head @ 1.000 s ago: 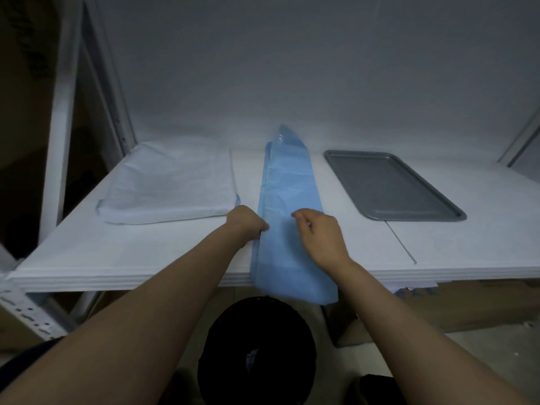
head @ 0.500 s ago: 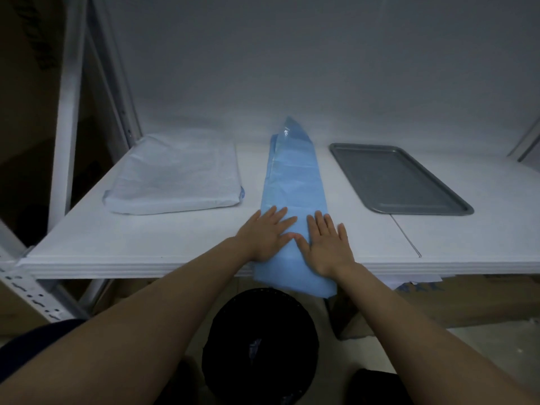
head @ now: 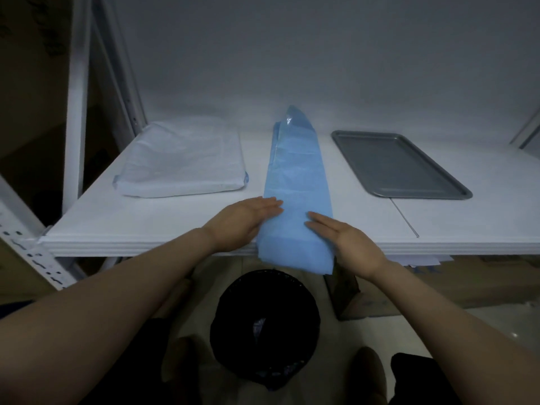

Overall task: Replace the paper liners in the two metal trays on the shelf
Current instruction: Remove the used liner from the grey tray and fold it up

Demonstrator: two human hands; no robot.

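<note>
We note a plain light-blue folded liner [head: 296, 182], a dark grey metal tray [head: 397, 163], a white paper-covered tray [head: 187, 162] showing blue at its corners, a white shelf [head: 117, 226], a black bin [head: 264, 325].

The long folded blue paper liner [head: 296, 197] looks matt and softly creased, with a glossy film showing at its far tip. The grey rectangular metal tray [head: 400, 166] has a dull, smooth finish. The white wrapped tray [head: 182, 163] looks crinkled, faintly translucent. The white shelf [head: 146, 223] is smooth and matt.
</note>
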